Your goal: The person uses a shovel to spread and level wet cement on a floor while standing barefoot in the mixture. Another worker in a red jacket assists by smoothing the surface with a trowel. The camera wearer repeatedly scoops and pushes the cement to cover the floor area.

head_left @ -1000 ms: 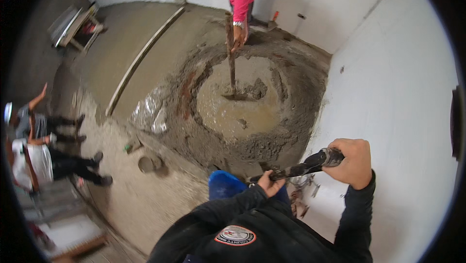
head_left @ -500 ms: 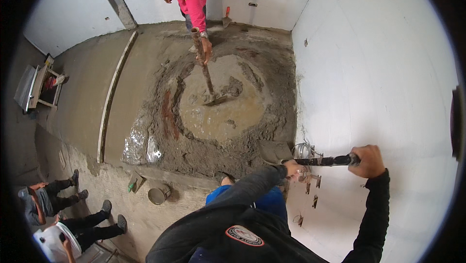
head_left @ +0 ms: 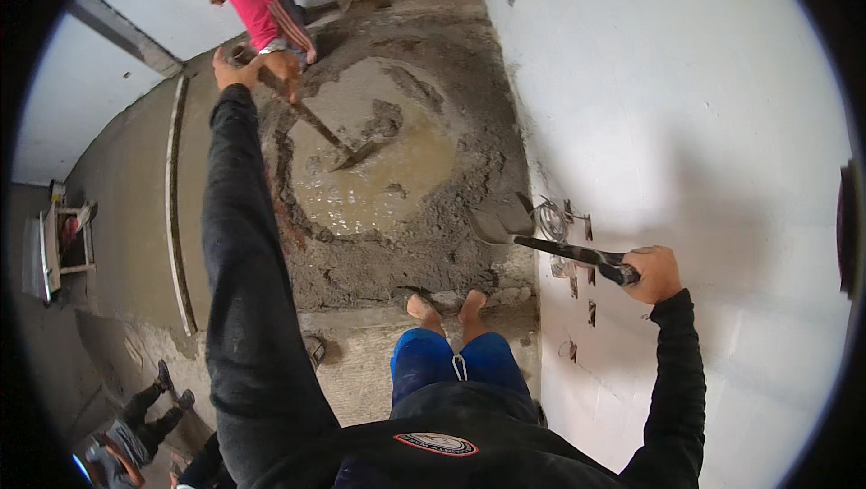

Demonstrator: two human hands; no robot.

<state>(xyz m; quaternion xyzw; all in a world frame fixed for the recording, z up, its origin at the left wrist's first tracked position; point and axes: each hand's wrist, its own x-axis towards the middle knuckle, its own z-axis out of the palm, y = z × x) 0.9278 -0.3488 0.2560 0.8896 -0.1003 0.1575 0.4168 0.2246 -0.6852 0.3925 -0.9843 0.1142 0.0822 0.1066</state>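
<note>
Shovel [head_left: 570,252] slants lengthwise, blade [head_left: 502,218] forward-left; right fingers [head_left: 640,262] gripping handle end; left fingers [head_left: 249,66] at hoe handle [head_left: 317,125], closure unclear.

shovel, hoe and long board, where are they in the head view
Shovel [head_left: 575,253]: head view, on its handle.
Hoe [head_left: 319,125]: head view, on its handle.
Long board [head_left: 173,209]: head view, around mid-length.

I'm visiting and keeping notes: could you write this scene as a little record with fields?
Left hand: at the hoe handle's top; grip unclear
Right hand: holding the shovel by its handle's end
Hoe: blade in watery pool; co-worker's hand on handle
Shovel: blade near the wall
Feet: bare
</note>
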